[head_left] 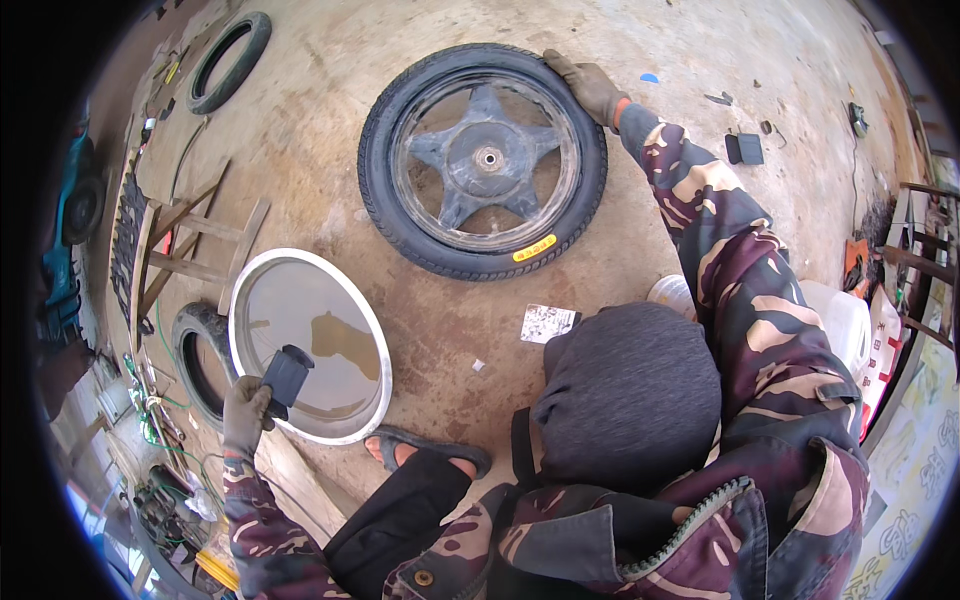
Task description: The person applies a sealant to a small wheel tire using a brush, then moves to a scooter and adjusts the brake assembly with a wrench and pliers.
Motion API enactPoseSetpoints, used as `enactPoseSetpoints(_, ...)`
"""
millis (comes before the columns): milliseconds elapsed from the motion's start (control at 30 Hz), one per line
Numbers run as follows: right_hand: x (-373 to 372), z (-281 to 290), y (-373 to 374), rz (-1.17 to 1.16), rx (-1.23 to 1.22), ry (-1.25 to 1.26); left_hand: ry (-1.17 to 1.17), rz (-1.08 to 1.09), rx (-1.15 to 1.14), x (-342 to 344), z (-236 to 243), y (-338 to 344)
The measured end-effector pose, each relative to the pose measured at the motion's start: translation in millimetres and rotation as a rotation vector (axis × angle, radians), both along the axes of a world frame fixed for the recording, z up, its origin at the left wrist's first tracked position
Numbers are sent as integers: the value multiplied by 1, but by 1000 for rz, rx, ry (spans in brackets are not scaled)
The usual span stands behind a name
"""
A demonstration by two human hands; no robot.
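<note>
Round black-tyred, star-spoked metal wheel (482,165) well apart from gloved left hand (247,415), gripping dark rectangular object (287,378); gloved right hand (588,90) touches tyre's upper-right edge, grip unclear.

Illumination is bright and diffuse, like overcast daylight; the source lies outside the frame. The floor (320,60) is evenly exposed and palest toward the top. Shadows are soft-edged. Water (285,290) shows a pale sheen with a darker reflected patch. The wheel (487,160) renders sharply; the left periphery is dim and soft. Fisheye curvature increases toward the rim, with black corners and blue-violet fringing at lower left
</note>
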State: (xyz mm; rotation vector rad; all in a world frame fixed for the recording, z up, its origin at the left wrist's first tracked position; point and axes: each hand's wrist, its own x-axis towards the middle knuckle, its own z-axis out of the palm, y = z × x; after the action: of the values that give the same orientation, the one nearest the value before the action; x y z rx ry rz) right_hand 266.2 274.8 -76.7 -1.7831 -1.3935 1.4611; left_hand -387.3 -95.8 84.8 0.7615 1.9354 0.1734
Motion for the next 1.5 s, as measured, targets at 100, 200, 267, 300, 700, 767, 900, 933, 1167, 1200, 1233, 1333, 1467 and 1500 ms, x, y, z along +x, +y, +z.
enactPoseSetpoints(100, 1, 1, -3, 0, 104, 24, -2, -4, -12, -1, 0, 1)
enactPoseSetpoints(200, 4, -2, -3, -7, 105, 62, 8, -22, -11, 0, 0, 3)
enactPoseSetpoints(267, 5, -7, -2, -22, 84, 91, 17, -32, -5, 1, 0, 4)
enactPoseSetpoints(300, 6, -10, -1, 0, 116, 78, 21, -36, -3, 1, 0, 5)
enactPoseSetpoints(700, 3, -1, -1, 8, 25, 86, -14, -34, 35, 4, -2, 11)
enactPoseSetpoints(767, 2, 1, -1, 24, 35, 67, -18, -30, 36, 5, -3, 11)
enactPoseSetpoints(900, 0, 2, -1, 23, 43, 97, -10, -37, 31, 7, -2, 12)
enactPoseSetpoints(933, -1, 2, -1, 21, 38, 104, -4, -39, 31, 8, -1, 12)
enactPoseSetpoints(1167, -3, 7, 1, 14, -31, 41, -18, -38, 0, 11, 4, 14)
enactPoseSetpoints(1200, -4, 8, 1, 36, 24, 51, -19, -39, -1, 11, 4, 13)
enactPoseSetpoints(1233, -5, 8, 1, 48, 67, 57, -20, -40, -2, 11, 4, 13)
enactPoseSetpoints(1333, -8, 11, 0, 34, 28, 88, -19, -33, 4, 10, 5, 12)
enactPoseSetpoints(1467, -11, 14, -1, 11, -40, 100, -19, -28, 6, 9, 4, 10)
enactPoseSetpoints(1500, -12, 15, -1, 26, -19, 99, -17, -30, 7, 10, 4, 10)
